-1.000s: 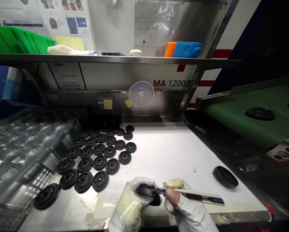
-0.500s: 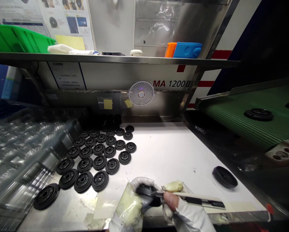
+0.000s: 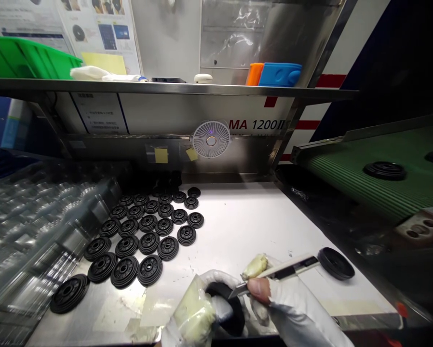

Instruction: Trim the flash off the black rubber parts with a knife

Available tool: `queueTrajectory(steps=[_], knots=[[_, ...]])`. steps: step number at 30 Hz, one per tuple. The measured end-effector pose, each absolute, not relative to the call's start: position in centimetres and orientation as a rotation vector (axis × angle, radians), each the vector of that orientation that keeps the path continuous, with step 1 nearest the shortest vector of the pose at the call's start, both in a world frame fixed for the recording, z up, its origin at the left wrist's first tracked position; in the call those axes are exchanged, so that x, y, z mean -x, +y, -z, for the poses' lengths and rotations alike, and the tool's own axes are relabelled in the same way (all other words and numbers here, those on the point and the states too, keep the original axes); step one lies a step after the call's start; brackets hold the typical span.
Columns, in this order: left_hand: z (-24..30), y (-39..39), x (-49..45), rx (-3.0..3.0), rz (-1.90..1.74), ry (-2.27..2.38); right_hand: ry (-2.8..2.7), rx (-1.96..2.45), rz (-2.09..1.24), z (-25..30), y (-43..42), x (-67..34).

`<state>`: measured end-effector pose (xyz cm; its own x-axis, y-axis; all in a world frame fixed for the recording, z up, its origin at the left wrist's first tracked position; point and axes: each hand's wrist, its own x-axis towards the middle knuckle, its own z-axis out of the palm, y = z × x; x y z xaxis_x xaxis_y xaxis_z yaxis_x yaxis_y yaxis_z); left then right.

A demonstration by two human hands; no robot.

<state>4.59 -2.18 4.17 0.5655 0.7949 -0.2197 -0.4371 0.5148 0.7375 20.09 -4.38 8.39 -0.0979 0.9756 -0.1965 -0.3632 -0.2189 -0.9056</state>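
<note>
My left hand [image 3: 195, 308], in a white glove with yellowed tape-like wrapping on it, grips a round black part [image 3: 231, 315] at the table's front edge. Its thumb lies across the part's hollow side. In my right hand [image 3: 270, 291], gloved with a bare thumb tip, is a utility knife [image 3: 292, 267] with a pale handle. The knife's blade points left and lies over the rim of the black part; whether it touches cannot be made out. A single black dish-like part [image 3: 335, 263] rests on the table to the right of the knife.
Rows of black ribbed discs [image 3: 149, 242] cover the left of the white table [image 3: 245, 217]. Clear plastic trays [image 3: 39, 226] are stacked further left. At right runs a green conveyor [image 3: 346, 168] with black parts [image 3: 385, 170]. A small fan [image 3: 211, 140] hangs under the shelf [image 3: 202, 89].
The knife has swung so its handle end points higher, and its blade has come into clear sight. My left hand has turned the black part, showing more of its hollow side.
</note>
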Motion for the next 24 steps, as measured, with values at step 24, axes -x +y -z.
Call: queueTrajectory(steps=[24], knots=[[-5.1,-1.2,-4.2,-0.484,-0.649,0.817,-0.857,1.533,-1.297,-7.6,-5.0,-25.0]])
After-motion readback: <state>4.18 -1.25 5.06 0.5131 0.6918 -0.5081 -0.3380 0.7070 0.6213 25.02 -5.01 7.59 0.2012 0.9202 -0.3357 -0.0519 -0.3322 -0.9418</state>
